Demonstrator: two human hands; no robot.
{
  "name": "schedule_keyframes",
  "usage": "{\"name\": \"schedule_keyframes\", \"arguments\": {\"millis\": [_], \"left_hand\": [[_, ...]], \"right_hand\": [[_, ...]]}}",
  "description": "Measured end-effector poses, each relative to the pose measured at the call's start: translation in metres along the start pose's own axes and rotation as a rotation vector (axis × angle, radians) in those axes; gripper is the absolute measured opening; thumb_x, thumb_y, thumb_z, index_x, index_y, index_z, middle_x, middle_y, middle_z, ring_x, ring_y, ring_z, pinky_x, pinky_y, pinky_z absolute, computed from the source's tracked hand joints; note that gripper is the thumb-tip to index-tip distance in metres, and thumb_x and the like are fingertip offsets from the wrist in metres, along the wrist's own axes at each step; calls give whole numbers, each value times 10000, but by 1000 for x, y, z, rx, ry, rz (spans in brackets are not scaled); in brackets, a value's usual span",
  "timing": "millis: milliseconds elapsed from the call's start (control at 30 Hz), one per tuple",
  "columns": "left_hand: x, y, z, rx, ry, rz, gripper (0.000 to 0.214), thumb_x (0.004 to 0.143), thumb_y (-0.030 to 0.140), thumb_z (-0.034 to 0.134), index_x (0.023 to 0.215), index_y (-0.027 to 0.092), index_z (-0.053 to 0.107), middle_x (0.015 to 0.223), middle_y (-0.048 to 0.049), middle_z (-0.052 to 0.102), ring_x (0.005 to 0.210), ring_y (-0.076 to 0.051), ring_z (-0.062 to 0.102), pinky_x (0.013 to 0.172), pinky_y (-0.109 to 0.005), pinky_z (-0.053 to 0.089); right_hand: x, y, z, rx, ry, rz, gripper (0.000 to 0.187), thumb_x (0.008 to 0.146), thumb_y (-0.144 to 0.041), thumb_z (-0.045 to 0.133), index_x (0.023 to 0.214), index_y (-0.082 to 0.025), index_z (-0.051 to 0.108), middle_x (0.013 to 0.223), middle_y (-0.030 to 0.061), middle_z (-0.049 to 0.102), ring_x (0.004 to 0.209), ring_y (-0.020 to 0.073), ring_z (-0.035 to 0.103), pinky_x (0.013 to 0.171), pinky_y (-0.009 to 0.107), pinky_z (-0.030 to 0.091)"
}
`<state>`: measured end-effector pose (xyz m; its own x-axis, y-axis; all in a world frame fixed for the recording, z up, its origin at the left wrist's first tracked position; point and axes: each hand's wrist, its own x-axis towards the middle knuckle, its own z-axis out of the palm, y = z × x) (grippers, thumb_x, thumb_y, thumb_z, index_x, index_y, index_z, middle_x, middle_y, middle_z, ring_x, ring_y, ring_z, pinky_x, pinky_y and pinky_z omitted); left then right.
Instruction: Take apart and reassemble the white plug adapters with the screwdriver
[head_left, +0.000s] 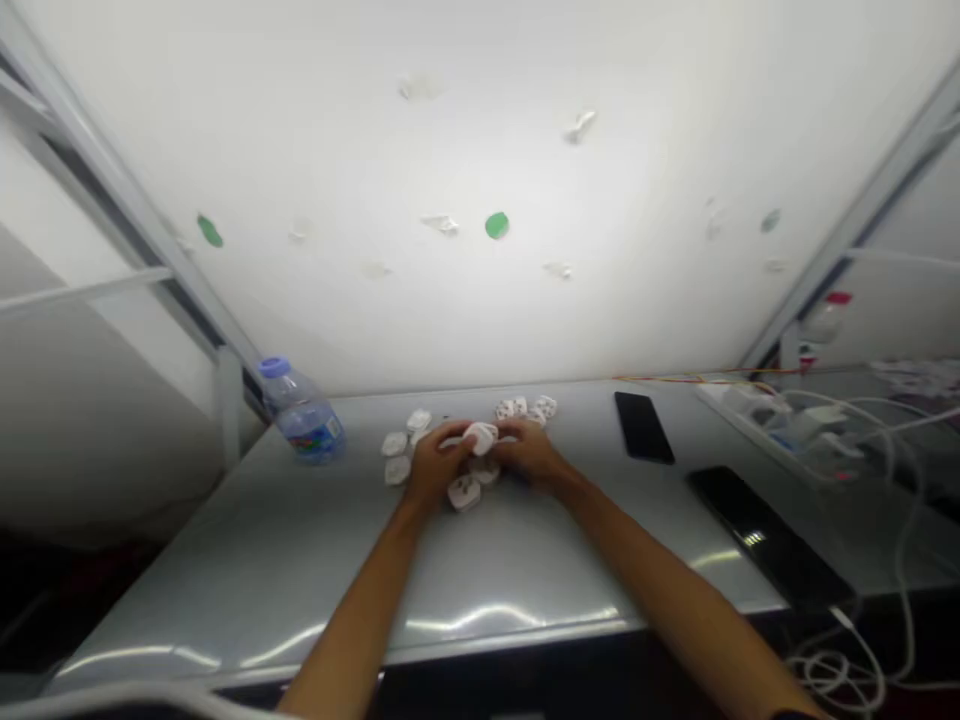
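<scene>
Plug [481,438], white and small, sat between two hands over the middle of the grey table [352,600].

Farthest left, a metal frame [105,150] slanted along the white wall [495,330], with a green spot [210,231] just beside it. Below, a clear bottle [304,410] with a lilac cap stood near the back left of the table.

Right of the bottle lay a loose group of white plugs [396,470], close to the left hand [439,462]. That hand grasped the plug from its left side, thumb and fingers bent around it. Under the hands lay more plugs [464,492]; dark marks showed on the front one, too blurred to make out. A second green spot [496,225] marked the wall above.

The right hand [531,452] grasped the plug from its right side with its fingertips. Just behind that hand lay another group of plugs [546,405].

Further right, well apart from the hands, lay a small phone [643,427], then a large phone [769,535] nearer the front edge, a white cable [859,640] near its front end. Beyond the phones ran a power strip [731,415], crowded with chargers [819,420] and cords.
</scene>
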<state>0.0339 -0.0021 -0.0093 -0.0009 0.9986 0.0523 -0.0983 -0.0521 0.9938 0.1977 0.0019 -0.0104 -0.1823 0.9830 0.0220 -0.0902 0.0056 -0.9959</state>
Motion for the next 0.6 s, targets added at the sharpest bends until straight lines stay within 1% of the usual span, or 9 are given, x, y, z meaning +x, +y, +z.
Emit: {"name": "schedule_keyframes", "arguments": {"millis": [100, 167, 233, 333, 467, 600], "left_hand": [[3, -4, -1, -83, 29, -11, 389, 624, 406, 823, 887, 144, 709, 857, -62, 696, 637, -118, 598, 565, -232, 462], [3, -5, 0, -110, 61, -22, 404, 607, 422, 828, 857, 139, 686, 790, -41, 681, 602, -102, 580, 549, -218, 454], [3, -6, 2, -82, 105, -19, 415, 590, 433, 838, 826, 137, 669, 760, -31, 673, 596, -104, 579, 514, -201, 433], [2, -8, 4, 25, 147, 18, 392, 631, 463, 815, 811, 155, 651, 760, -33, 677, 615, -126, 598, 479, -201, 406], [3, -13, 5, 83, 135, 29, 350, 681, 466, 789, 807, 189, 617, 725, -34, 679, 648, -164, 627, 507, -235, 439], [4, -16, 3, 127, 132, 25, 376, 687, 481, 778, 806, 173, 599, 719, -38, 670, 656, -170, 632, 514, -236, 445]], "right_hand": [[-1, -1, 1, -13, -9, -7, 360, 584, -221, 753, 934, -143, 732, 820, 26, 697, 676, 143, 606, 632, 265, 485], [-2, -2, 2, -21, -9, -26, 368, 586, -241, 769, 940, -150, 733, 850, 32, 707, 727, 162, 624, 672, 279, 496], [-2, -2, 4, -22, -2, -37, 360, 574, -249, 777, 919, -157, 732, 859, 31, 712, 768, 179, 632, 704, 293, 503], [-2, -1, 4, 3, -3, -30, 368, 559, -231, 768, 919, -163, 731, 863, 29, 713, 780, 185, 632, 717, 300, 504], [-1, 1, 2, 39, -4, -25, 376, 561, -222, 749, 932, -160, 731, 875, 40, 716, 739, 170, 623, 675, 285, 494], [-2, -1, 0, 48, -27, -19, 380, 576, -252, 746, 945, -162, 741, 870, 33, 719, 731, 170, 619, 661, 281, 492]]}}
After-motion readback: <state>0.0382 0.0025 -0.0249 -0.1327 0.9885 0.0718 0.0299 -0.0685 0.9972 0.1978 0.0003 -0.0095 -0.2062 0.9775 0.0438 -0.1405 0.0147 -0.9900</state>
